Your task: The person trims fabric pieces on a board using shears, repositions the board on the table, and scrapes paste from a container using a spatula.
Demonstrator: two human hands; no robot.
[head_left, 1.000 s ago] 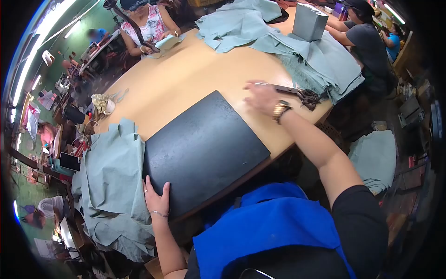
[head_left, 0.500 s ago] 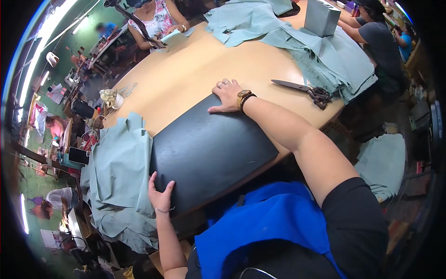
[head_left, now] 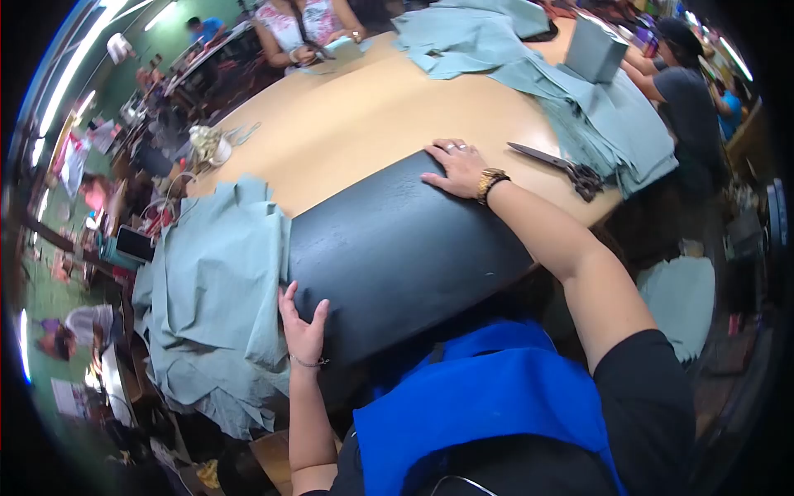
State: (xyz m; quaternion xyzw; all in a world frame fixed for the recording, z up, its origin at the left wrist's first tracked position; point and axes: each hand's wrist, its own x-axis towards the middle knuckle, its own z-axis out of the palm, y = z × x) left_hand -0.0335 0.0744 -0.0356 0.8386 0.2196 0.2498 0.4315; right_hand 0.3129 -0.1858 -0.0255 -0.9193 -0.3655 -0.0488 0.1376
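From where I stand, the black board (head_left: 397,256) lies along the counter's (head_left: 331,124) near edge. The left hand (head_left: 304,337), thumb and fingers spread, rests at its left side; the right hand (head_left: 465,169) lies flat over its far corner, thumb apart, pinching nothing. A sideways push could ruck the grey-green cloth (head_left: 219,273) touching the board, and a pull toward the body might tip it off. The scissors (head_left: 569,168) sit near the right wrist, easily knocked. By the far left edge, a white tub (head_left: 222,151) has a pale bundle (head_left: 203,142) beside or in it; I can't tell which.
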